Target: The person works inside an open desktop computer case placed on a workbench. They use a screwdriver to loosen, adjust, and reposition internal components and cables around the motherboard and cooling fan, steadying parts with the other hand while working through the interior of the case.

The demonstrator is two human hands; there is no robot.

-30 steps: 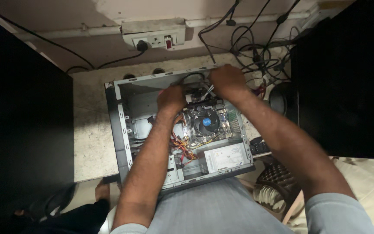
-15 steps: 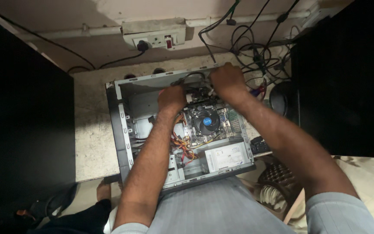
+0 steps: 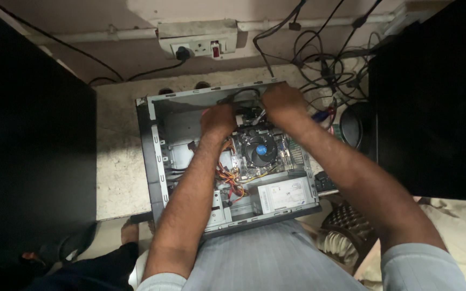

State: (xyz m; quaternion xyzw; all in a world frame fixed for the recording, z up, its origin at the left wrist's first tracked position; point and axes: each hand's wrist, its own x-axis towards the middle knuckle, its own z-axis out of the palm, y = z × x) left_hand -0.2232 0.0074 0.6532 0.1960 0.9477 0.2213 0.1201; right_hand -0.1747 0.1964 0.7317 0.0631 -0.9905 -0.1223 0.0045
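An open grey computer case [image 3: 157, 161] lies on its side on the floor in front of me. Inside it are a motherboard with a round black cooler fan with a blue centre [image 3: 260, 150], a grey power supply [image 3: 285, 195] and orange and yellow wires [image 3: 227, 178]. My left hand [image 3: 218, 120] reaches into the far part of the case, fingers curled down near the board. My right hand [image 3: 281, 103] rests at the case's far edge, fingers bent on a small connector and cable beside the left hand. What either hand grips is hidden.
A white wall socket strip [image 3: 198, 43] with a black plug sits on the wall ahead. Tangled black cables [image 3: 330, 59] lie at the upper right. Dark cabinets stand at left [image 3: 28, 151] and right [image 3: 432, 102]. A foot [image 3: 129, 233] shows at lower left.
Both hands have stayed at the far end of the case, shifting only slightly. The case has not moved.
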